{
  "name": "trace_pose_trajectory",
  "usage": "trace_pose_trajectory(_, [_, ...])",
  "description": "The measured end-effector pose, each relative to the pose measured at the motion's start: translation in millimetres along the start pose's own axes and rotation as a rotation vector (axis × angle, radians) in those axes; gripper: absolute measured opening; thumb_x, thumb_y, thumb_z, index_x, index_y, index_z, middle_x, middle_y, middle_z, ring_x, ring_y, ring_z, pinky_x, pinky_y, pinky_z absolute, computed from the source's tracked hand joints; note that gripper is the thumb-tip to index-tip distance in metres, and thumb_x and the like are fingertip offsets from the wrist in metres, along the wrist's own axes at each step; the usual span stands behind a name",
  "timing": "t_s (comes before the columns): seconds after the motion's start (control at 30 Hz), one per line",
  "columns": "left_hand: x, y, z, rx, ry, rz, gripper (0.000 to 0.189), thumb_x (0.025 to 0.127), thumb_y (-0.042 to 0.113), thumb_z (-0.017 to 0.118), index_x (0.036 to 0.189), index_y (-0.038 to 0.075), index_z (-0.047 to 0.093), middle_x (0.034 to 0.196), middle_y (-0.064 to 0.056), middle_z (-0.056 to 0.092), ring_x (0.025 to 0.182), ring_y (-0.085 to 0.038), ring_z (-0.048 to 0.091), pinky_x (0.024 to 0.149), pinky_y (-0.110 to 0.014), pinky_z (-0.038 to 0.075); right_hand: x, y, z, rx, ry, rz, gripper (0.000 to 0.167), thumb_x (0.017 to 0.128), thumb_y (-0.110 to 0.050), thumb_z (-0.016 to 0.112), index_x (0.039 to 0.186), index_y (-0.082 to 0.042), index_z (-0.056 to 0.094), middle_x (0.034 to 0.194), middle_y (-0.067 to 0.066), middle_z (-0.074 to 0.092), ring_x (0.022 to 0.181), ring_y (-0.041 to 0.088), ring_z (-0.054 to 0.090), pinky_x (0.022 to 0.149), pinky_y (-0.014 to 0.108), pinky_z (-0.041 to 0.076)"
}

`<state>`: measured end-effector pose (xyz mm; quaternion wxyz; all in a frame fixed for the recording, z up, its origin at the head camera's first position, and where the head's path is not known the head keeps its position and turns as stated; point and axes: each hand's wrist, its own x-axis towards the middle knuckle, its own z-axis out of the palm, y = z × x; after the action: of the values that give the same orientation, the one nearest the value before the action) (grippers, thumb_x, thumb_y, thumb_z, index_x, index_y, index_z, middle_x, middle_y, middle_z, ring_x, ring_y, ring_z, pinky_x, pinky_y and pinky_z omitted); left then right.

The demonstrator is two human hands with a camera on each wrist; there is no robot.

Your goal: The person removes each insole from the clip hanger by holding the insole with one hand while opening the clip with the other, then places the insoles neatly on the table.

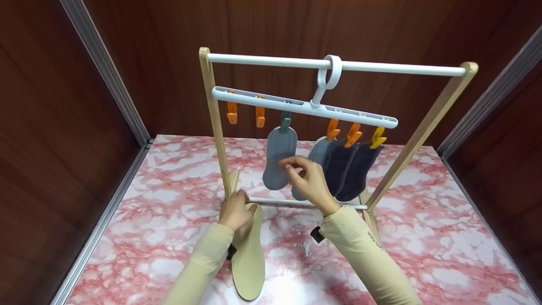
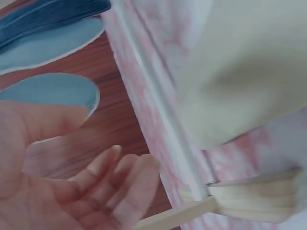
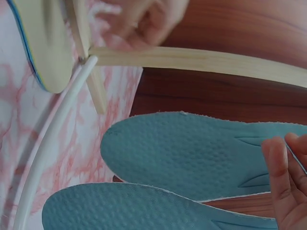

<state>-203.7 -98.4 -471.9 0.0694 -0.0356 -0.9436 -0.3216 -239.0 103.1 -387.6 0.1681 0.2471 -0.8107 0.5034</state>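
My left hand is over a beige insole on the table, by the rack's left post. Its fingers are loosely bent and hold nothing in the left wrist view. My right hand is in front of the hanging insoles, thumb and forefinger close together. No object shows between them. Just left of those fingertips a grey-blue insole hangs from a dark green clip. Partly hidden behind the right hand, a second grey-blue insole hangs from an orange clip. Whether the right fingertips touch the nearer insole, I cannot tell.
A wooden rack with a white top bar carries a white clip hanger. Two orange clips hang at its left end. Dark blue fabric pieces hang at the right. Brown wood-grain panels surround the marbled table.
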Motion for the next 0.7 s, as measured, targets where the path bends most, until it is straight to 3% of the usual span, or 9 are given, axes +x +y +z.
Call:
trace_pose_trajectory(0.1, [9.4,3.9,-2.4,-0.076,0.038,0.053,0.025,0.085,0.019,0.066,0.098,0.001,0.055,0.090,-0.013,0.056,0.080,-0.030,0.057,0.074,-0.045,0.046,-2.0,-14.2,-2.3,0.005,0.011,0.005,0.014,0.090,0.002,0.058,0.096,0.004,0.071,0.091,0.018,0.071,0.065,0.028,0.064,0.053,0.030,0.051])
trace_pose_trajectory(0.23, [18.8,7.6,-3.8,-0.167,0.065,0.100,0.026,0.087,0.015,0.065,0.103,-0.001,0.053,0.094,-0.017,0.055,0.081,-0.030,0.055,0.074,-0.043,0.047,-4.6,-32.5,-7.1,0.005,0.020,0.008,0.015,0.090,0.004,0.057,0.096,0.005,0.070,0.091,0.019,0.071,0.070,0.026,0.064,0.055,0.019,0.047])
trace_pose_trajectory(0.33, [24.1,11.3,-4.5,-0.221,0.067,0.109,0.029,0.086,0.014,0.066,0.107,-0.002,0.052,0.099,-0.020,0.056,0.087,-0.034,0.057,0.078,-0.045,0.047,-5.0,-34.4,-8.8,0.024,0.029,0.015,0.015,0.089,0.004,0.057,0.096,0.006,0.070,0.091,0.020,0.071,0.078,0.032,0.065,0.059,0.015,0.044])
trace_pose_trajectory(0.47, [30.8,16.7,-4.3,-0.279,0.078,0.123,0.035,0.085,0.014,0.068,0.112,-0.001,0.051,0.104,-0.022,0.057,0.095,-0.038,0.059,0.083,-0.047,0.048,-5.1,-32.6,-10.4,0.042,0.041,0.015,0.016,0.090,0.005,0.056,0.097,0.007,0.069,0.093,0.021,0.070,0.083,0.038,0.065,0.064,0.020,0.050])
trace_pose_trajectory(0.7, [43.4,25.1,-1.8,-0.315,0.160,0.239,0.038,0.083,0.012,0.069,0.113,-0.003,0.051,0.109,-0.022,0.058,0.101,-0.039,0.059,0.089,-0.046,0.048,-5.0,-32.4,-12.9,0.049,0.053,0.028,0.016,0.090,0.004,0.056,0.098,0.008,0.069,0.093,0.022,0.070,0.085,0.037,0.067,0.062,0.019,0.051])
